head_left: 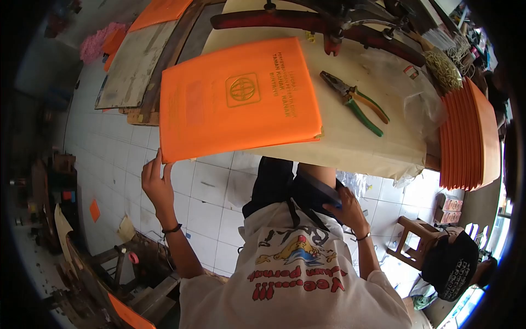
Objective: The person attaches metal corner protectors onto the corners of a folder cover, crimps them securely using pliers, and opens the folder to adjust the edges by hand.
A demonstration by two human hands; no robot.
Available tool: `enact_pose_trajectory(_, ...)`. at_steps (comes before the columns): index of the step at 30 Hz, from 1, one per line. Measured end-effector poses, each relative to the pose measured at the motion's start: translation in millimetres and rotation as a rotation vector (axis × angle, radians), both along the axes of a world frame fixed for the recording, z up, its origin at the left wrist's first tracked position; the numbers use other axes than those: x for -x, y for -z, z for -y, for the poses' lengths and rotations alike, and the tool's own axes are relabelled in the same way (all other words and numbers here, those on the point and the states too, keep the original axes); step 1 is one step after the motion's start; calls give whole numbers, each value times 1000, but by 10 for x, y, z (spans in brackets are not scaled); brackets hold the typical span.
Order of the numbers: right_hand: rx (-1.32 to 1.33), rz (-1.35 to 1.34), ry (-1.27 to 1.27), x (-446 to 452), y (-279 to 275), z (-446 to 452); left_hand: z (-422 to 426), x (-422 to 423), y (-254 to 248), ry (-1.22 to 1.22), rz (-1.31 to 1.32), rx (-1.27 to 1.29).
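Note:
An orange folder (213,118) with gold lettering and a round emblem lies on the paper-covered table, its near-left corner jutting past the edge. My left hand (157,183) is at that corner, fingertips pinching its edge. Low over my lap, my right hand (352,213) is closed around one end of a long, flat, bluish-grey strip (319,188), which lies across my thigh; its exact kind is unclear. Combination pliers (356,102) with green and yellow handles rest to the right of the folder, jaws pointing away to the left.
Beyond the folder stands a dark red metal frame (268,21). At right are a stack of orange folders (471,137), clear plastic (419,98) and a bundle of pale cords (445,68). A worn board (134,66) is at left. A wooden stool (413,238) and another person's dark cap (452,263) appear lower right.

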State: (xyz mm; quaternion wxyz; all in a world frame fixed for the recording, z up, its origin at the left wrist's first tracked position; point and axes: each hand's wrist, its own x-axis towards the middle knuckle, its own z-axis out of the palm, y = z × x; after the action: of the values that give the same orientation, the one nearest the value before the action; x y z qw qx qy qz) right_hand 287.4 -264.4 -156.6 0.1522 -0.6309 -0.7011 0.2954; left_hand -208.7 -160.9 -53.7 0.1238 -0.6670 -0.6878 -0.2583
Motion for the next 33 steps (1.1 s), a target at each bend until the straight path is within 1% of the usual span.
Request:
enact_pose_trajectory(1, -138, -2, -6, 35, 23, -38, 12, -7, 19, -6, 66, -9)
enact_pose_trajectory(2, -113, -53, 62, 80, 108, -49, 20, -17, 27, -35, 182, 14)
enact_pose_trajectory(4, -16, -139, 163, 148, 96, -26, 14, -97, -7, -106, 411, 46)
enact_pose_trajectory(6, 112, -199, 216, 165, 39, -10, -14, -117, 29, -89, 589, -2)
enact_pose_trajectory(9, 385, -153, 100, 24, -51, -41, -9, -90, 118, -71, 823, -56)
enact_pose_trajectory(10, 309, -124, 91, 45, -59, -46, -26, -80, 150, -59, 901, -70)
enact_pose_trajectory(13, -95, -124, 115, 103, 78, -77, -62, -57, 255, -11, 964, -161)
enact_pose_trajectory(16, 48, -239, 213, 171, 53, -69, -42, 11, 357, 28, 1085, -195)
enact_pose_trajectory(19, 316, -78, 123, 100, -108, -46, -28, 78, 385, 39, 993, -162)
enact_pose_trajectory(20, 227, -74, 73, 104, -127, -52, -17, 80, 393, 39, 988, -168)
enact_pose_trajectory(23, -193, -148, 97, 207, -47, -133, -68, 47, 410, 59, 1000, -212)
enact_pose_trajectory(25, -98, -175, 169, 288, -96, -171, -78, 47, 443, 90, 1035, -261)
enact_pose_trajectory(26, -52, -190, 208, 318, -128, -167, -55, 67, 440, 78, 994, -242)
enact_pose_trajectory(28, 279, -34, 182, 266, -282, -170, -61, 67, 419, 60, 919, -218)
enact_pose_trajectory(29, 446, 47, 172, 215, -329, -148, -77, 69, 421, 89, 917, -233)
enact_pose_trajectory(30, 325, 58, 36, 117, -284, -92, -91, 76, 425, 116, 914, -250)
enact_pose_trajectory(31, 300, -58, -3, 175, -496, -190, -96, 81, 428, 139, 907, -268)
enact_pose_trajectory(33, 260, -304, -77, 295, -1078, -388, -86, 79, 419, 96, 819, -286)
